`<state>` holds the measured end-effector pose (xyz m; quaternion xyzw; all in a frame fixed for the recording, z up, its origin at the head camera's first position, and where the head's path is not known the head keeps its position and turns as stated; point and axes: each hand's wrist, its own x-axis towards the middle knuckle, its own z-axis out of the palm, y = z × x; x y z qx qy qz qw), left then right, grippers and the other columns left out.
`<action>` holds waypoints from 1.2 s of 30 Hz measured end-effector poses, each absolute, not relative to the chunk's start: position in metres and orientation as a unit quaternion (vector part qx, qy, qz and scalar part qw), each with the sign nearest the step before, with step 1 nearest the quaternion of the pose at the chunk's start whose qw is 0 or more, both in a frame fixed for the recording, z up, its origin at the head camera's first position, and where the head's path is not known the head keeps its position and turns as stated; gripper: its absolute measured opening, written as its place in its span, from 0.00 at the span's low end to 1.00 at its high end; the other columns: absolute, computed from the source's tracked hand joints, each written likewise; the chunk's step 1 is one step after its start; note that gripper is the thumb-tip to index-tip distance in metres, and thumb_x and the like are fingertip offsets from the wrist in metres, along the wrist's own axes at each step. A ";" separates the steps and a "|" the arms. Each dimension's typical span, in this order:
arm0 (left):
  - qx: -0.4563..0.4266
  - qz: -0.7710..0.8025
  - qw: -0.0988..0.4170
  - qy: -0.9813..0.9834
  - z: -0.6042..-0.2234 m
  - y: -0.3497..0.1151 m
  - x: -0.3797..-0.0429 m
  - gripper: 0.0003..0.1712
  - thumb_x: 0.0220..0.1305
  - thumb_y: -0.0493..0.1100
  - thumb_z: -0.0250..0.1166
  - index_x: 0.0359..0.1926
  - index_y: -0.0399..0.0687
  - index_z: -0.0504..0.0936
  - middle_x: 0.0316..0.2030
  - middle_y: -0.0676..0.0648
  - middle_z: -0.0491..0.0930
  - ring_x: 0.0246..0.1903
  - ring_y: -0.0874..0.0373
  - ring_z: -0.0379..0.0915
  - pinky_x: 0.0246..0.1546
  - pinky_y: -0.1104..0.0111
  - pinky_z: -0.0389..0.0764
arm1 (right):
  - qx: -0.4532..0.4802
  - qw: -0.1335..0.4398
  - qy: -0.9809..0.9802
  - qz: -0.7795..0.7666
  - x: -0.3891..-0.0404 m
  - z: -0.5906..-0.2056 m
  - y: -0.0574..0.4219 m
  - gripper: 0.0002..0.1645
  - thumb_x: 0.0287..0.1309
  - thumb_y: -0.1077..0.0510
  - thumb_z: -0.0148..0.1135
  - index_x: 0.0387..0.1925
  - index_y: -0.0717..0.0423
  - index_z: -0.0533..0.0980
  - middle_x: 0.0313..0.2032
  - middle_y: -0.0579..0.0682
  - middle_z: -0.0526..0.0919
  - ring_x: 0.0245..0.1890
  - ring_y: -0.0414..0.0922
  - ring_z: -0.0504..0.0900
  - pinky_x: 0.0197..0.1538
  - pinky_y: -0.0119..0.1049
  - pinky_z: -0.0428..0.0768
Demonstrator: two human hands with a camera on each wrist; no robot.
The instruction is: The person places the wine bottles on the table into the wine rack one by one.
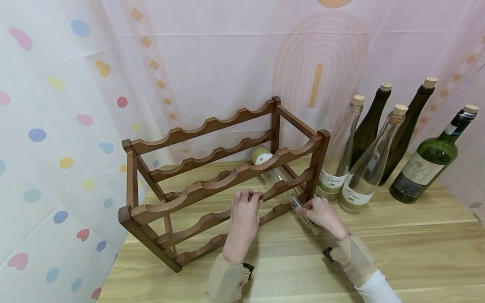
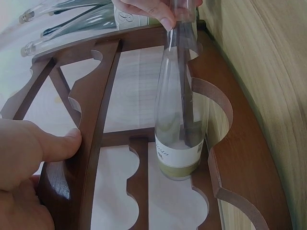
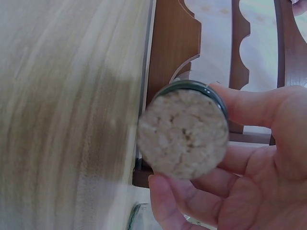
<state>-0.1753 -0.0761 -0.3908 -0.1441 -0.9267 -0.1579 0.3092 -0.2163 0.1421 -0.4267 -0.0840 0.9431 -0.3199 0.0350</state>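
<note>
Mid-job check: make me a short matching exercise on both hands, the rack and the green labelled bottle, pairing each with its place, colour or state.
Column one
1. left hand
2. rack
3. right hand
4. green labelled bottle

Column two
A. upright, farthest right in the head view
B. grips the neck of the lying bottle
C. holds a rail
D. brown

Pairs: 1-C, 2-D, 3-B, 4-A

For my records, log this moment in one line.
left hand: gripping brown wooden rack; right hand: holding clear glass bottle below tan cork; bottle: lying through rack, corked end out front; rack: on pale wood-grained table
</note>
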 end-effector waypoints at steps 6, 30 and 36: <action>-0.146 -0.158 0.312 -0.925 -0.391 -0.076 -0.175 0.05 0.57 0.39 0.64 0.36 0.46 0.83 0.34 0.43 0.78 0.33 0.49 0.70 0.32 0.59 0.74 | -0.088 0.040 0.944 -0.315 -0.217 -0.427 0.142 0.18 0.58 0.50 0.60 0.21 0.57 0.83 0.12 0.45 0.75 0.11 0.36 0.67 0.16 0.30 0.66; -0.146 -0.159 0.317 -0.924 -0.391 -0.076 -0.176 0.05 0.56 0.39 0.66 0.36 0.46 0.83 0.34 0.43 0.78 0.34 0.49 0.70 0.33 0.60 0.74 | -0.098 0.059 0.952 -0.285 -0.216 -0.425 0.142 0.26 0.62 0.52 0.52 0.08 0.51 0.68 0.10 0.43 0.65 0.11 0.38 0.65 0.16 0.29 0.62; -0.147 -0.158 0.318 -0.923 -0.392 -0.076 -0.176 0.05 0.56 0.38 0.65 0.36 0.46 0.83 0.33 0.43 0.78 0.33 0.49 0.70 0.32 0.60 0.74 | -0.096 0.065 0.950 -0.292 -0.216 -0.424 0.142 0.26 0.63 0.51 0.52 0.09 0.52 0.69 0.10 0.43 0.65 0.11 0.38 0.64 0.16 0.30 0.62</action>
